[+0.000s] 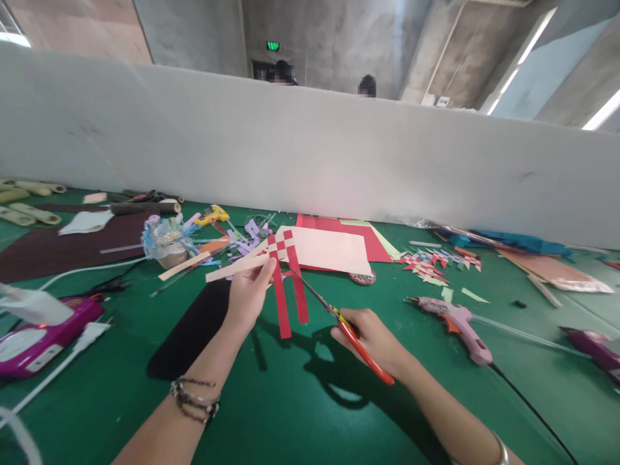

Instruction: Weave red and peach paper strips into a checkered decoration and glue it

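Note:
Between the thumb and fingers of my left hand (248, 294) is a piece of woven paper strips (282, 245), red crossed with cream in a small checker. Two red ends hang down from it and cream ends stick out to the left. My right hand (375, 339) grips scissors (361, 345) with red-orange handles. The scissor blades reach up and left, their tips close to the right red strip; whether they touch it I cannot tell. Behind the weave lie a cream paper sheet (334, 252) and red paper (382, 248). Under my left wrist lies a black flat object (188, 336).
A pink glue gun (458, 323) lies at right, its cord running to the front edge. Small paper scraps (431, 265) lie behind it. At left are a purple power strip (48, 332), purple paper pieces (249, 236) and a yellow glue gun (213, 214). A white partition (310, 155) closes the back.

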Tool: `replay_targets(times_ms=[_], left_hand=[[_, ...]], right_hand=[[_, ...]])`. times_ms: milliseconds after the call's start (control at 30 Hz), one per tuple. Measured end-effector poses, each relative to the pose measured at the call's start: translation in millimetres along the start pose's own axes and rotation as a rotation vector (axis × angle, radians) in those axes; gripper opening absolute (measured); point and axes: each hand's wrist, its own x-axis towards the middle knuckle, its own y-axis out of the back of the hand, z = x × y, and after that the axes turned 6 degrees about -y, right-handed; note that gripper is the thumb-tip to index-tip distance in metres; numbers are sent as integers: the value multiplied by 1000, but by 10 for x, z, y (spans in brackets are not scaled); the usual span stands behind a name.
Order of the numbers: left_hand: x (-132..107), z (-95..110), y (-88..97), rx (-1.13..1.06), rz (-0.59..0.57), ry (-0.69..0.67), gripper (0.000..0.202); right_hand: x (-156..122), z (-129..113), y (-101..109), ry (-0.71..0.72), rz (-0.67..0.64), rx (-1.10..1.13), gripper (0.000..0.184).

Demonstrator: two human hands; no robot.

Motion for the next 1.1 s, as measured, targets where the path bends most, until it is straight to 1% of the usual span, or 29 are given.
replay_targets(times_ms=[367, 567, 767, 867, 1000, 1100], left_hand=[[-4, -3, 6, 23, -3, -9, 35], [-13, 28, -9, 5, 3, 15, 33], [-17, 84, -27, 28, 26, -17, 31], [-15, 89, -28, 29, 19, -31, 31], [-4, 69, -12, -8, 12, 6, 32], [17, 44, 9, -22, 27, 20, 34]], right_hand=[[-11, 6, 8, -3, -11, 25, 38], [1, 21, 8, -2, -7, 32, 40], [-2, 24, 23, -1, -7, 35, 44], [-1, 21, 26, -3, -11, 48, 44], [4, 30, 45, -3, -16, 54, 43], [-1, 49, 82, 8, -38, 10, 41]])
